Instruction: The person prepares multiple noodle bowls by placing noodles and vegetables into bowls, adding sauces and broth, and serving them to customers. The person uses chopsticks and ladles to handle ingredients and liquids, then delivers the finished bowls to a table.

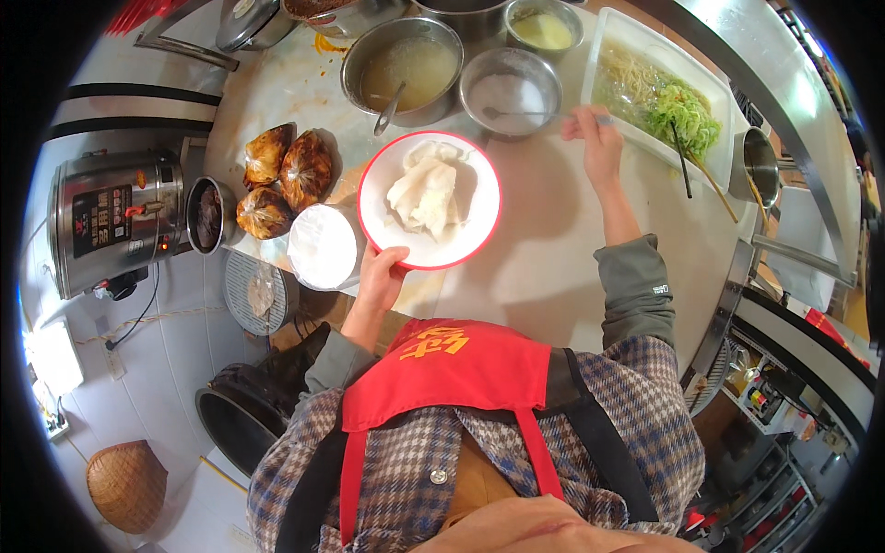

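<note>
My left hand point(380, 276) grips the lower edge of a white bowl with a red rim point(479, 226), held up over the table. Pale, soft-looking pieces of food point(429, 198) lie in it. My right hand point(595, 136) hovers with curled fingers between a steel bowl of white powder point(516, 97) and a white tray point(595, 69); whether anything is pinched in it is hidden. A spoon point(507, 114) rests in the powder. The tray holds noodle-like strands in liquid and shredded greens point(682, 120), with a pair of chopsticks point(705, 175) leaning over its edge.
A steel pot of cloudy liquid point(406, 69) with a ladle and a bowl of yellowish liquid point(542, 32) stand at the back. Leftward are several bagged brown items point(304, 170), a white-covered tub point(323, 247) and a large steel cooker point(115, 221). A metal shelf edge point(784, 111) overhangs the right.
</note>
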